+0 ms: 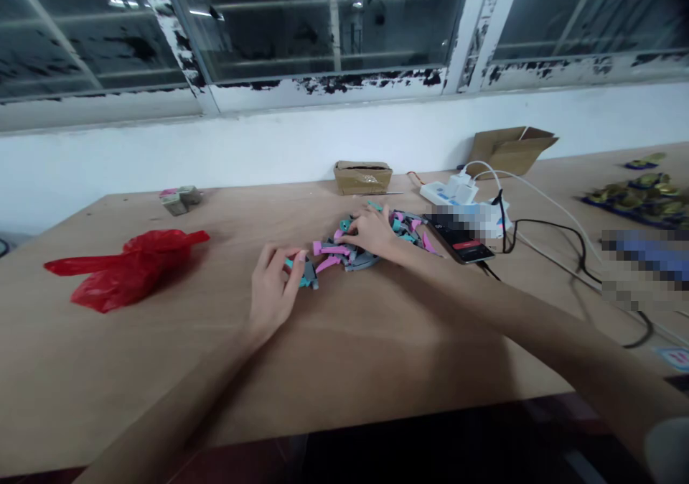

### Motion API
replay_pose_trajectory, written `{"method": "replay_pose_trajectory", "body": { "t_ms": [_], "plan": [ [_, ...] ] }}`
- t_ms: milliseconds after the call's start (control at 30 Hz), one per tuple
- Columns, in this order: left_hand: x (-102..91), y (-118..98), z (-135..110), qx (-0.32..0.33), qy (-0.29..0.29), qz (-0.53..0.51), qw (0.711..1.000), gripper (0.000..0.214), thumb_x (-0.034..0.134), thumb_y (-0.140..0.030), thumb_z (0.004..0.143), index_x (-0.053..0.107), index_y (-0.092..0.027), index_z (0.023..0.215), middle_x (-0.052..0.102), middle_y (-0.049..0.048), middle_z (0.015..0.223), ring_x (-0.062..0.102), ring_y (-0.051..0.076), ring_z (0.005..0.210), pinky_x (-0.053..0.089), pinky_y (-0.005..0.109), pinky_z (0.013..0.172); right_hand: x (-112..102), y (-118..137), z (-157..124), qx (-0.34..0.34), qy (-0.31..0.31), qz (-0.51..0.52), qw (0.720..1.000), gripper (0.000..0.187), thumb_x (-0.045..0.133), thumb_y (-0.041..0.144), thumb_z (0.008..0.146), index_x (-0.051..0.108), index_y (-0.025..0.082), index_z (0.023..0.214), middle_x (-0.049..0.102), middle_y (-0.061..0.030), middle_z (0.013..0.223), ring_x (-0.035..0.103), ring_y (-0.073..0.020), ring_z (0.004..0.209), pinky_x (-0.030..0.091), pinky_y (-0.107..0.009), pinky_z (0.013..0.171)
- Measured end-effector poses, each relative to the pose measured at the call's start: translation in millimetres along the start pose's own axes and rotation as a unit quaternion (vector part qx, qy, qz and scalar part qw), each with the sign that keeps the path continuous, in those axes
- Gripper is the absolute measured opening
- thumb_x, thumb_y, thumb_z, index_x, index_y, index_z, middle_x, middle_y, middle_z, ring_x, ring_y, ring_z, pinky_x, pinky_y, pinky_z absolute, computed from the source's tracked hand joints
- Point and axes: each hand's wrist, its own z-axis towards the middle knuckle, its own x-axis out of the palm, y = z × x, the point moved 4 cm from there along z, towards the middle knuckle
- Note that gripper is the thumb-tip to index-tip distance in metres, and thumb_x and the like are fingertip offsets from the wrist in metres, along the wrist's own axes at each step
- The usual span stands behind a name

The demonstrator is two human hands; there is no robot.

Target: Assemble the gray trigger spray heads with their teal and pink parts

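A small heap of grey, pink and teal plastic pieces (pixel 344 250) lies in the middle of a wooden table (pixel 377 347). My left hand (pixel 273 290) rests at the heap's left end, fingers curled around a grey and teal piece (pixel 306 272). My right hand (pixel 369 233) reaches over the top of the heap, its fingertips pressed down among the pink and grey pieces; what they grip, if anything, is hidden.
A crumpled red plastic bag (pixel 126 267) lies at the left. A phone (pixel 460 240), a white power strip (pixel 451 191) and trailing cables sit right of the heap. Two cardboard boxes (pixel 362 177) stand by the wall, and small parts lie at the far right (pixel 629 198).
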Motion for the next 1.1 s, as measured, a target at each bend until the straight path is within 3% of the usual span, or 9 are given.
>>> {"method": "replay_pose_trajectory", "body": {
  "t_ms": [133,233,333,433,533,667,800,900,1100],
  "plan": [
    [8.6,-22,-3,0.088,-0.051,-0.031,0.994,0.013,0.048,-0.024,0.086,0.059,-0.017,0.087,0.055,0.0045,0.087,0.053,0.015,0.076,0.045,0.027,0.070,2,5,16,0.021,0.062,0.013,0.998,0.046,0.056,0.064,0.068,0.072,0.021,0.073,0.067,-0.0102,0.086,0.045,-0.0352,0.110,0.015,-0.058,0.096],
    [15.5,-25,-10,0.089,-0.023,-0.056,0.994,0.012,0.048,-0.023,0.085,0.059,-0.018,0.085,0.056,0.0041,0.084,0.052,0.014,0.072,0.045,0.027,0.066,2,8,24,0.031,0.083,0.035,0.995,0.042,0.061,0.060,0.066,0.072,0.020,0.070,0.068,-0.0106,0.081,0.050,-0.0357,0.103,0.017,-0.061,0.094],
    [17.2,-28,-19,0.084,0.009,-0.093,0.992,0.012,0.047,-0.022,0.086,0.058,-0.018,0.082,0.056,0.0032,0.079,0.052,0.014,0.068,0.044,0.027,0.063,-6,7,19,0.032,0.059,0.070,0.995,0.039,0.059,0.057,0.070,0.072,0.020,0.076,0.068,-0.0111,0.088,0.049,-0.0365,0.106,0.018,-0.061,0.093],
    [14.9,-36,-26,0.095,0.014,-0.127,0.987,0.010,0.048,-0.019,0.085,0.058,-0.018,0.082,0.055,0.0021,0.076,0.051,0.013,0.066,0.043,0.026,0.062,-25,-1,-2,0.001,0.027,0.121,0.992,0.040,0.054,0.054,0.076,0.068,0.021,0.095,0.064,-0.0088,0.105,0.046,-0.0319,0.113,0.023,-0.054,0.096],
    [18.5,-47,-32,0.095,0.053,-0.154,0.982,0.010,0.048,-0.019,0.085,0.058,-0.018,0.083,0.054,0.0017,0.075,0.052,0.013,0.067,0.044,0.026,0.062,-47,-11,-40,-0.062,0.042,0.179,0.981,0.038,0.055,0.049,0.077,0.063,0.024,0.104,0.064,-0.0010,0.107,0.057,-0.0198,0.100,0.038,-0.035,0.091],
    [42.9,-53,-37,-0.006,0.158,-0.204,0.966,0.011,0.048,-0.025,0.086,0.057,-0.019,0.085,0.054,0.0020,0.081,0.052,0.013,0.068,0.046,0.024,0.058,-60,-15,-98,-0.170,0.119,0.302,0.931,0.033,0.060,0.043,0.076,0.062,0.022,0.102,0.066,0.0013,0.099,0.060,-0.0147,0.091,0.044,-0.026,0.080],
    [73.7,-56,-36,-0.147,0.220,-0.344,0.901,0.018,0.049,-0.035,0.085,0.051,-0.019,0.094,0.052,0.0024,0.086,0.054,0.014,0.071,0.049,0.020,0.046,-56,-15,-131,-0.183,0.145,0.263,0.936,0.031,0.061,0.038,0.076,0.062,0.025,0.104,0.067,0.0014,0.093,0.061,-0.0140,0.083,0.044,-0.025,0.072],
    [83.7,-60,-34,-0.161,0.257,-0.374,0.876,0.020,0.052,-0.036,0.083,0.053,-0.017,0.089,0.053,0.0020,0.082,0.055,0.014,0.071,0.050,0.019,0.047,-53,-14,-132,-0.194,0.146,0.270,0.932,0.029,0.061,0.035,0.077,0.062,0.025,0.105,0.067,0.0011,0.095,0.062,-0.0137,0.084,0.044,-0.024,0.074],
    [82.0,-58,-33,-0.177,0.315,-0.380,0.852,0.024,0.060,-0.028,0.077,0.048,-0.019,0.095,0.053,0.0006,0.083,0.055,0.013,0.074,0.050,0.020,0.053,-47,-13,-116,-0.223,0.128,0.295,0.920,0.031,0.067,0.033,0.072,0.065,0.024,0.101,0.068,-0.0003,0.094,0.061,-0.0136,0.083,0.044,-0.025,0.075]
  ]
}}
